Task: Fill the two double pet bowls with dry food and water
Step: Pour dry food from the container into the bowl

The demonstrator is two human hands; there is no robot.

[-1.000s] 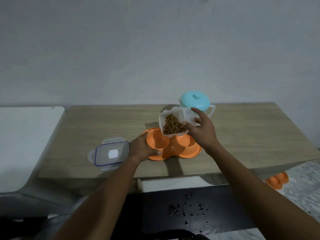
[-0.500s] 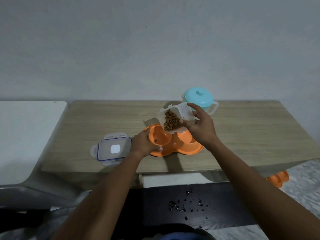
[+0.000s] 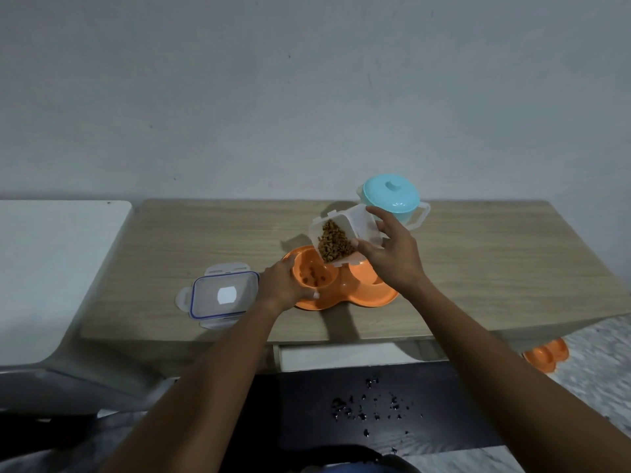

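Observation:
An orange double pet bowl [image 3: 358, 297] sits on the wooden table [image 3: 478, 268]. My left hand [image 3: 281, 285] grips its left rim. My right hand [image 3: 392, 257] holds a clear plastic container [image 3: 345, 233] of brown dry food, tilted over the left compartment. A few kibbles [image 3: 312, 276] lie in that compartment. The right compartment is partly hidden behind my right hand. A second orange double bowl [image 3: 546, 356] lies on the floor at the right, below the table edge. A light blue lidded water jug [image 3: 392, 199] stands at the back of the table.
The container's clear lid [image 3: 222, 295] with blue seal lies on the table left of the bowl. A white surface [image 3: 51, 268] adjoins the table on the left. Dark crumbs [image 3: 368, 407] are scattered on the black floor area below.
My right hand has tipped the food container further, and kibbles have dropped into the bowl's left compartment. My left hand stays on the rim.

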